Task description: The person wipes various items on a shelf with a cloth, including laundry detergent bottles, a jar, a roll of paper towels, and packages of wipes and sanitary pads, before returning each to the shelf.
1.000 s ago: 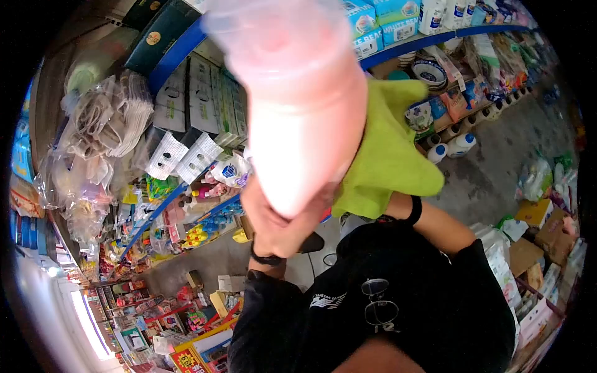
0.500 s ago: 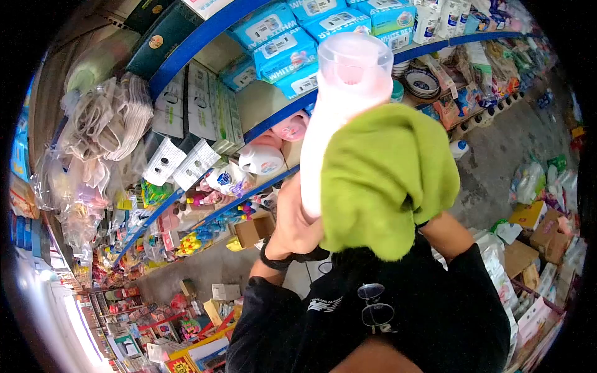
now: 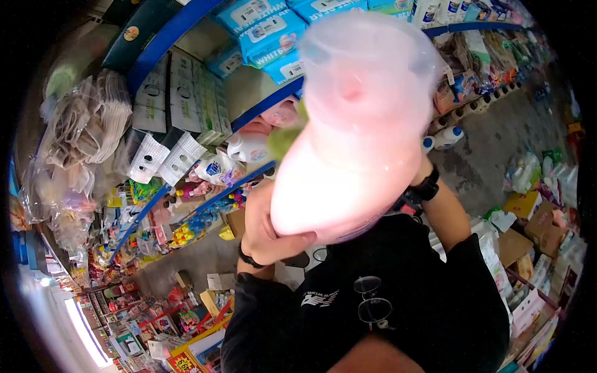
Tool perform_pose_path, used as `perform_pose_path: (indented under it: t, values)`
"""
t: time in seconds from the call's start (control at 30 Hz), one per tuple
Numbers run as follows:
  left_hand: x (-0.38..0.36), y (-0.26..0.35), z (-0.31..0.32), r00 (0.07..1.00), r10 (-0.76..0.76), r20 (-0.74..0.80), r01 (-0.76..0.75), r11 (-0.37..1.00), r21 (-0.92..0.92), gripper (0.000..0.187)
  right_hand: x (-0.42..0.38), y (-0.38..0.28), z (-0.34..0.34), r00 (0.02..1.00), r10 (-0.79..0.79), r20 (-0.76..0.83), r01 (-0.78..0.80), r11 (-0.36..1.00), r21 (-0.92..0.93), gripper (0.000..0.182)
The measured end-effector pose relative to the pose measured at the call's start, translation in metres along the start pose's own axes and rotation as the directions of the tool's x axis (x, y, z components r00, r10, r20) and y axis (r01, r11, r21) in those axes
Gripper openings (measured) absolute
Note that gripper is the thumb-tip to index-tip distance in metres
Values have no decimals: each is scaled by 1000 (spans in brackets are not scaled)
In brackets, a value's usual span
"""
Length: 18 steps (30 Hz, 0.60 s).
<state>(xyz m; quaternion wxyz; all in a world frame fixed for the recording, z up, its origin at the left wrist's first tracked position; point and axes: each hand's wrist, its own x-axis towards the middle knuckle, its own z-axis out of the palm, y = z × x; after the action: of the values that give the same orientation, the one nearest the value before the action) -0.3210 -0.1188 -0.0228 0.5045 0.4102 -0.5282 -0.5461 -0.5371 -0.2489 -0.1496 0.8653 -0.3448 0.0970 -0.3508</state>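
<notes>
Green cloth (image 3: pixel 285 144) slid mostly behind pink bottle (image 3: pixel 351 155), peeking at 9 o'clock, baring near face; left hand (image 3: pixel 264 233) gripped bottle at 8 o'clock; right hand (image 3: pixel 425 170) mostly hidden, grip couldn't be told.

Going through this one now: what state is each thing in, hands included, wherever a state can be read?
Pink bottle: held, tilted
Clear cap: on, facing the camera
Left hand: gripping the end opposite the cap
Right hand: mostly hidden, grip unclear
Green cloth: blurred, mostly hidden
Glasses: hanging on black shirt
Blue packs: stacked
</notes>
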Motion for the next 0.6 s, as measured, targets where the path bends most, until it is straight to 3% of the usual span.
perform_pose_path:
  t: [0.1,0.13,0.17,0.23,0.3,0.4,0.47,0.5,0.57,0.6]
  values:
    - [0,-1,-3,989,-62,-132,53,996,-73,56,-2,29,-5,994,109,-16,-101,958,268,43]
    - [2,-4,1,968,-3,-249,-23,995,-101,56,-2,35,-5,991,134,-15,-121,936,330,43]
    - [-1,-4,-4,969,-5,-248,-21,995,-102,56,-3,41,-5,987,159,-11,-143,910,389,43]
    - [-9,-2,-18,970,-57,-236,-17,953,-303,59,-3,50,-7,981,192,-1,-169,867,468,43]
    - [-7,-11,-16,945,125,-302,-255,860,-441,63,-2,55,-9,976,217,13,-192,829,526,43]
    - [-13,-7,-13,930,61,-362,-177,938,-298,54,-1,61,-12,971,235,43,-212,767,606,43]
    - [4,-14,5,783,402,-474,-381,913,146,44,4,63,-13,969,238,65,-221,726,651,43]
    - [9,-20,5,783,402,-475,-381,913,146,44,6,64,-15,967,240,81,-230,702,674,43]
    - [14,-43,-2,718,511,-472,-258,826,501,36,12,62,-11,962,244,124,-257,652,713,43]
    - [15,-56,-9,722,548,-422,-304,799,519,31,15,61,-4,962,243,121,-255,655,712,43]
